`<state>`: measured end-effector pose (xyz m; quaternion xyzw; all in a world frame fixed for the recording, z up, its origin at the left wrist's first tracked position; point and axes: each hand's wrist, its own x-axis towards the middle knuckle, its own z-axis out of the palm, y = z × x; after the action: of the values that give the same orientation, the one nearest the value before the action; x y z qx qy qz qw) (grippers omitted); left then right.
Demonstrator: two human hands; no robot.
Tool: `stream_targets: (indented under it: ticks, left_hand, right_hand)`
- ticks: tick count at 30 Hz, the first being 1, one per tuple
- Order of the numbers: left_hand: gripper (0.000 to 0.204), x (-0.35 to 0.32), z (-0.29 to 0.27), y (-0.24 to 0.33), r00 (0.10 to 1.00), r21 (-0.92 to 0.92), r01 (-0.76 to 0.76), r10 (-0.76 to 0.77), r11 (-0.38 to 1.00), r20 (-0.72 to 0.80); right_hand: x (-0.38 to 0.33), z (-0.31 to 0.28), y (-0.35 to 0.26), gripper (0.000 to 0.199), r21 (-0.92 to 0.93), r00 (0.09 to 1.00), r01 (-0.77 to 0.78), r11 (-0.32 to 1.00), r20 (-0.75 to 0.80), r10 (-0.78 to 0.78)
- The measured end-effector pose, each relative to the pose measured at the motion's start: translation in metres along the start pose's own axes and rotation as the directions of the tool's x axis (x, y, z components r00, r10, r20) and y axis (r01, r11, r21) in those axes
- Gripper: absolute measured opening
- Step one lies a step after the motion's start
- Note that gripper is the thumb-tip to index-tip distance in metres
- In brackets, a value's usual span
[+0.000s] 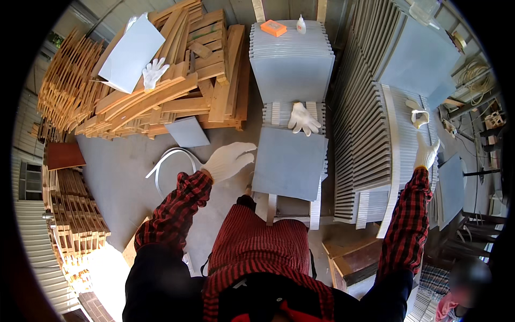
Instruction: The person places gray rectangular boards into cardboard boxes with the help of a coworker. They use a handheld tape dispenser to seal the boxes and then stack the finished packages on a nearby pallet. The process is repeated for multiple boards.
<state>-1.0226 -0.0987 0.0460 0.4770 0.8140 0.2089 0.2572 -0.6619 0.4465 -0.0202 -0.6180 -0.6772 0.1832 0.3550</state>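
My left hand [230, 162], in a white knit glove, is open beside the left edge of a flat grey panel [291, 162]. Its fingers are apart and nothing shows in them. The panel lies on top of a stack in front of me, with an empty white glove [304, 118] at its far edge. Out to the right, my right hand [426, 153], gloved too, reaches over a long stack of grey panels [365, 145]. Thumb and fingers are spread, just short of a curled white strip [418, 114] on that stack.
Wooden pallets and boards [182, 91] are piled at the far left, with a white sheet [131, 53] on top. A taller panel stack [292, 75] carries an orange box [273, 28] and a small white bottle [301, 24]. A white band [156, 174] lies coiled on the floor. Another person [456, 303] is at lower right.
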Motion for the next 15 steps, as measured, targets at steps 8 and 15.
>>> stream_targets:
  ticks: [8,15]
  left_hand:
    - [0.068,0.321,-0.106,-0.064,0.836,0.551,-0.516,0.525,0.656,0.158]
    - [0.071,0.437,-0.076,-0.085,0.681,0.552,-0.672,0.705,0.494,0.198]
  right_hand:
    - [0.048,0.042,0.000,0.073,-0.182,0.987,-0.139,0.973,0.051,0.151]
    - [-0.070,0.053,-0.145,0.030,0.113,0.973,-0.159,0.981,-0.148,0.175]
